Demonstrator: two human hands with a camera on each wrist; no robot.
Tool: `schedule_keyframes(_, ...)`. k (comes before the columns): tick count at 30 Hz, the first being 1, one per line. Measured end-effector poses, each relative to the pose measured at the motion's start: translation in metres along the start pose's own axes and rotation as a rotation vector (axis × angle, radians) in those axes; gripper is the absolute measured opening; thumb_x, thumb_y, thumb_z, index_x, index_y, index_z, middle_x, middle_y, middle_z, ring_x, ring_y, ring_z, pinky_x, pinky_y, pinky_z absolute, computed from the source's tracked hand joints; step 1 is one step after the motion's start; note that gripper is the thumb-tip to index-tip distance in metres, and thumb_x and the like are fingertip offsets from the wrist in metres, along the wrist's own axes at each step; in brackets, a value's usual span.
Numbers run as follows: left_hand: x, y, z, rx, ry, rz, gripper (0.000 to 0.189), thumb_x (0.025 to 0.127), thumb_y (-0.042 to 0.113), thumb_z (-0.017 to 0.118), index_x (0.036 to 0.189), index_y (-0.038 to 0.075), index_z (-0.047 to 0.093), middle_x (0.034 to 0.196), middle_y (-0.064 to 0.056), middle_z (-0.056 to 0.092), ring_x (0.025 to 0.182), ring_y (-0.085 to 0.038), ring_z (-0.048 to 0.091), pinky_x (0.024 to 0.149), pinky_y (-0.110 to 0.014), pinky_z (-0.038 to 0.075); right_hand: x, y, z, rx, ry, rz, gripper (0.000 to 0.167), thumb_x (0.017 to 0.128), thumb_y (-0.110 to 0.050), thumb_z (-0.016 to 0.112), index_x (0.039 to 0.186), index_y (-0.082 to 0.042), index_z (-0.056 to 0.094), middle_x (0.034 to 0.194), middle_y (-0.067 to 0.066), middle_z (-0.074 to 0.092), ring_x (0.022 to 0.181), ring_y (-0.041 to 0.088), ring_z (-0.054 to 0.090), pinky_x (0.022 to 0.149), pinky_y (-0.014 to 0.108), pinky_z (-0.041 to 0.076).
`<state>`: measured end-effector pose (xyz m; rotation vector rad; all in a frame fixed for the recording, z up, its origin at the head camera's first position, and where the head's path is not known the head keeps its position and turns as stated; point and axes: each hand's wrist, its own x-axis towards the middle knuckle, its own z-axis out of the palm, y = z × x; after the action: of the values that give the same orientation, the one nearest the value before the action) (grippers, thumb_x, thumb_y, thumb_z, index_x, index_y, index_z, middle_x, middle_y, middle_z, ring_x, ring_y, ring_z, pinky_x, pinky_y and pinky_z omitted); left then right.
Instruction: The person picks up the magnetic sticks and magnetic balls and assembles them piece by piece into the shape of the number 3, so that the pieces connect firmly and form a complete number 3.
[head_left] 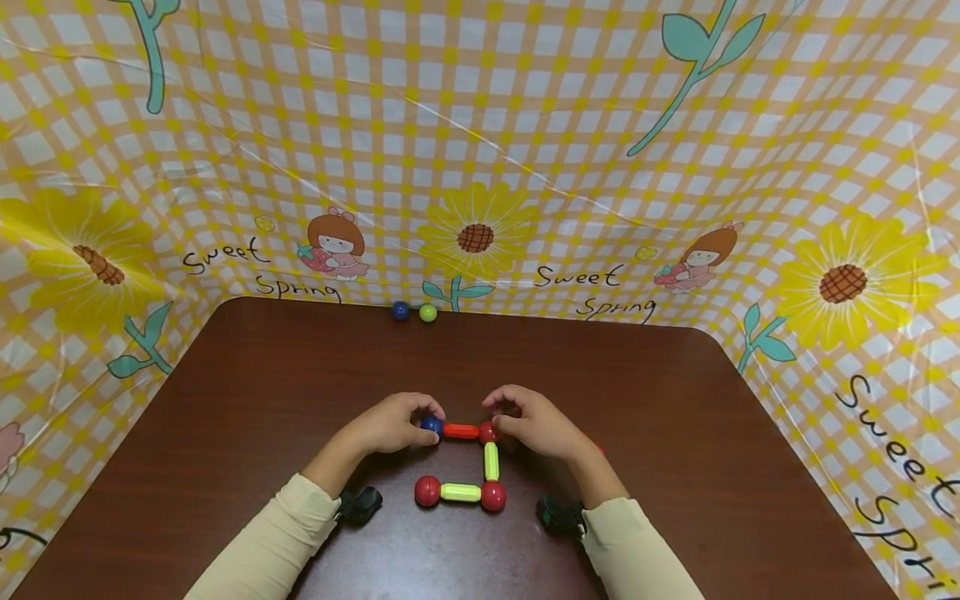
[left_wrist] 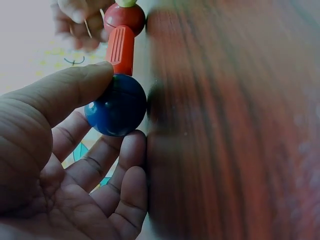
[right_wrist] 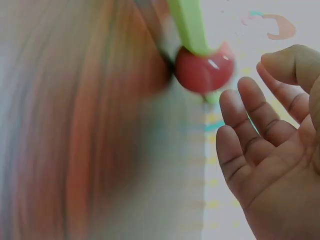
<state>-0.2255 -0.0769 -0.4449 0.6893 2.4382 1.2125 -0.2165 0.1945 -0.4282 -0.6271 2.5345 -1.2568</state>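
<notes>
My left hand [head_left: 392, 423] pinches a blue ball [left_wrist: 117, 107] between thumb and fingers, low over the table. A red rod [head_left: 461, 431] runs from the blue ball to a red ball [head_left: 488, 432]. From there a yellow-green rod [head_left: 491, 462] leads to a second red ball [head_left: 492, 497] nearer me. Another yellow-green rod [head_left: 461, 492] joins that to a third red ball [head_left: 427, 491] on the left. My right hand [head_left: 536, 419] hovers beside the far red ball. In the right wrist view its fingers [right_wrist: 255, 107] are spread, holding nothing, apart from the ball.
A dark blue ball [head_left: 401, 311] and a lime green ball [head_left: 427, 313] sit at the table's back edge. A red bit [head_left: 600, 451] peeks out behind my right wrist. Checked cloth [head_left: 480, 108] hangs around the brown table [head_left: 300, 358].
</notes>
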Motion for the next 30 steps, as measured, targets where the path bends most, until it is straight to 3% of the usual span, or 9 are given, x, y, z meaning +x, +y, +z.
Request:
schedule_keyframes(9, -0.001, -0.002, -0.001, -0.021, 0.005, -0.005, 0.020, 0.087, 0.011, 0.077, 0.104, 0.014, 0.068, 0.091, 0.002, 0.060, 0.077, -0.015, 0.054, 0.067, -0.031, 0.047, -0.041, 0.005, -0.034, -0.211, 0.117, -0.010, 0.021, 0.093, -0.011, 0.067, 0.114, -0.009, 0.066, 0.112, 0.007, 0.065, 0.091, 0.017, 0.060, 0.076, 0.035, 0.050)
schedule_keyframes(18, 0.000, -0.003, 0.003, -0.038, 0.000, 0.005, 0.020, 0.087, 0.010, 0.077, 0.104, 0.014, 0.068, 0.088, 0.002, 0.060, 0.073, -0.015, 0.054, 0.065, -0.030, 0.047, -0.084, 0.016, -0.048, -0.293, 0.162, 0.031, 0.020, 0.091, -0.010, 0.072, 0.111, -0.009, 0.067, 0.105, 0.005, 0.064, 0.079, 0.015, 0.056, 0.067, 0.028, 0.048)
schedule_keyframes(30, 0.000, -0.002, 0.002, -0.039, 0.005, -0.016, 0.020, 0.086, 0.012, 0.078, 0.104, 0.014, 0.068, 0.088, 0.001, 0.059, 0.075, -0.016, 0.054, 0.066, -0.031, 0.046, -0.101, 0.031, -0.054, -0.426, 0.178, 0.013, 0.019, 0.088, -0.011, 0.076, 0.105, -0.010, 0.068, 0.102, -0.002, 0.064, 0.086, 0.016, 0.059, 0.073, 0.033, 0.049)
